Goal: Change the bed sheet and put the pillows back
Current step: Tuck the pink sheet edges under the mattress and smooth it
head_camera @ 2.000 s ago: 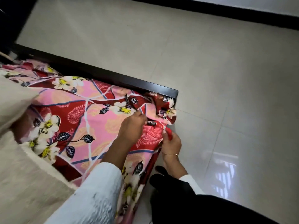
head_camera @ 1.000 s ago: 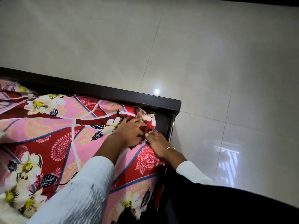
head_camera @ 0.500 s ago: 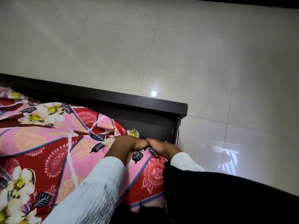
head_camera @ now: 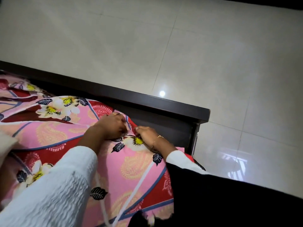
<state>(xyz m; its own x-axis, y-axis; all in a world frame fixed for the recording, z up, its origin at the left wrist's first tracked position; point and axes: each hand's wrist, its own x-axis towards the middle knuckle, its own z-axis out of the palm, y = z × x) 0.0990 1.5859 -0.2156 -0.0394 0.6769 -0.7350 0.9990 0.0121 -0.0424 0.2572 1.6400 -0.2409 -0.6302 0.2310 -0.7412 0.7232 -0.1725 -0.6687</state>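
Observation:
The bed sheet [head_camera: 134, 167], pink and red with white flowers and dark leaves, lies over the mattress corner beside the dark wooden bed frame [head_camera: 164, 105]. My left hand [head_camera: 111, 126] sits on top of the corner with its fingers curled into the sheet. My right hand [head_camera: 147, 133], with a thin bangle at the wrist, lies close beside it at the mattress edge and pinches a fold of the same sheet. Both fingertips are partly buried in the cloth. No pillow is in view.
Glossy pale floor tiles [head_camera: 196, 46] surround the bed's foot and right side. The frame's corner post [head_camera: 195, 136] stands just right of my right hand. A pale blurred cloth [head_camera: 5, 145] shows at the left edge. My dark garment [head_camera: 229, 202] fills the lower right.
Both hands have come up out of the gap by the frame onto the top of the mattress corner. The sheet now lies drawn over that corner.

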